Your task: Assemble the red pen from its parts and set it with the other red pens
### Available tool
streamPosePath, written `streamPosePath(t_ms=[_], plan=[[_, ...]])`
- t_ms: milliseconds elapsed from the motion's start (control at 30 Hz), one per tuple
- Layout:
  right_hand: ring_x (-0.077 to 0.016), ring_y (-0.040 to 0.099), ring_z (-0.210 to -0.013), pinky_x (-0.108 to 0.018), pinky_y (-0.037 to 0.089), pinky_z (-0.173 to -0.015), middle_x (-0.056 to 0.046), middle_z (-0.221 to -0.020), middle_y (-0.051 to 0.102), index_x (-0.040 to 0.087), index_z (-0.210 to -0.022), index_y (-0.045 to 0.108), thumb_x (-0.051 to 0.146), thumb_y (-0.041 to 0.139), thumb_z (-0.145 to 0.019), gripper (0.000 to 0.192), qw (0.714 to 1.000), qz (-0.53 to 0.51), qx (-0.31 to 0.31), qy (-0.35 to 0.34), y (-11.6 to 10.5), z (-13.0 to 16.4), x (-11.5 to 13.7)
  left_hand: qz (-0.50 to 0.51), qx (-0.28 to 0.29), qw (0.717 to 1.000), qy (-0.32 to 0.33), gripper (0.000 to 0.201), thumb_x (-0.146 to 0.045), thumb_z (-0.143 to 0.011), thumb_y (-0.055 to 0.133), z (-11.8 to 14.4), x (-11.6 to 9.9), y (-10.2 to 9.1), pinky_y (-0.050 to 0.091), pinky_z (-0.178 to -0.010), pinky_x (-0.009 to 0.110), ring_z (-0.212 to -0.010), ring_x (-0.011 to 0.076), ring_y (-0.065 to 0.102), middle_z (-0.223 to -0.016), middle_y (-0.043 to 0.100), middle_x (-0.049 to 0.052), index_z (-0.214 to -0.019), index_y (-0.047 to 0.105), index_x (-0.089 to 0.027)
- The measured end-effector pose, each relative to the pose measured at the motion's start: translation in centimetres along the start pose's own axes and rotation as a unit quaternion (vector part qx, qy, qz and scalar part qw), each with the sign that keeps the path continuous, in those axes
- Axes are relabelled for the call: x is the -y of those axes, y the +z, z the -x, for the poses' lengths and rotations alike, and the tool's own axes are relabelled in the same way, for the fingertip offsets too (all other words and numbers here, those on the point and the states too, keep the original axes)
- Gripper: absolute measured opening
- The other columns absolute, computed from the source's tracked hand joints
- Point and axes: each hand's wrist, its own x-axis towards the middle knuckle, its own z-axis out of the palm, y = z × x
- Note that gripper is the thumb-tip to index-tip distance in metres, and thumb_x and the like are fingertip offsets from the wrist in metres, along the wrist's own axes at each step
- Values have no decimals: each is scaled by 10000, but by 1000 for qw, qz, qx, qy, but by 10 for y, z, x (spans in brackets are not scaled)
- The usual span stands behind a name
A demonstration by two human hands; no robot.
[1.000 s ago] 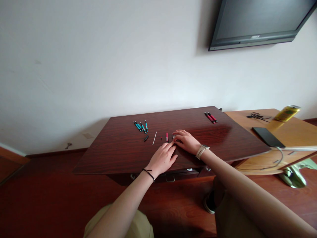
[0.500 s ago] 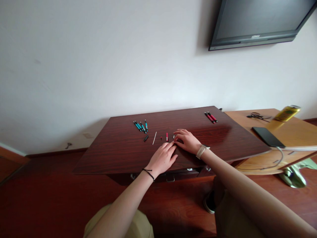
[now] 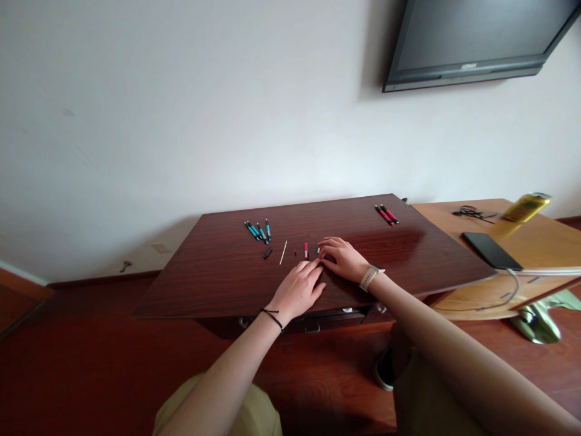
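Your left hand [image 3: 297, 290] lies palm down on the dark reddish-brown glossy wooden worktop [image 3: 218, 284], its grip loosely spread and flat with nothing in it, a thin black cord around the wrist. Your right hand [image 3: 342, 259] rests just beside it, fingers slightly curled with the tips down on the wood; whether they pinch anything underneath you cannot tell from here. A pale watch band sits on that wrist.

Just beyond the fingertips of both hands lie small loose pen parts: a short red pen section with a black end [image 3: 305, 249] right in front of your left fingertips, a tiny dark red bit [image 3: 295, 252] near it to the left, a thin white refill stick [image 3: 283, 252] lying slanted further left, and a small black cap piece [image 3: 267, 253] beyond that. A tiny pale piece [image 3: 318, 249] sits close against your right fingertips.

Further back on the left lies a loose cluster of teal-and-black pens [image 3: 258, 231]. At the far right corner of the worktop lie two red-and-black pens [image 3: 386, 214], side by side, well apart from your hands
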Motion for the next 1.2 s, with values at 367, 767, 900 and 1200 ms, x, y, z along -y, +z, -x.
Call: streamPosePath(t_ms=[367,767,900,1200], plan=[[-309,575,-1364,-549,482,-1153,-89,-1334,716,244,-977,719,229,649,-973,72,1000,-13,-5,-10,1,-1,6,4,-3,1000,-2,366,-337,-1061,570,0,-1,0,472,-1198,476,-1377,283,560,-1523,595,148,-1382,618,-169],[-318,567,-1373,-549,457,-1169,-87,-1346,717,231,-992,719,216,646,-963,80,1000,-8,0,-8,0,-2,10,2,-1,1000,-4,369,-331,-1055,582,-1,-1,1,478,-1193,468,-1353,282,571,-1476,632,150,-1374,626,-153],[-315,565,-1374,-548,454,-1169,-79,-1343,718,239,-997,727,212,643,-958,96,1000,-5,1,-4,-1,-2,11,8,-1,1000,-4,361,-331,-1059,570,-1,-1,0,483,-1190,474,-1350,281,575,-1462,642,143,-1373,626,-163],[-311,560,-1378,-542,451,-1171,-71,-1380,701,255,-1063,758,136,597,-887,266,999,-13,-20,29,-6,-4,10,5,2,1000,-9,376,-323,-1056,577,-1,-1,1,481,-1194,468,-1378,282,565,-1493,624,151,-1390,626,-155]])
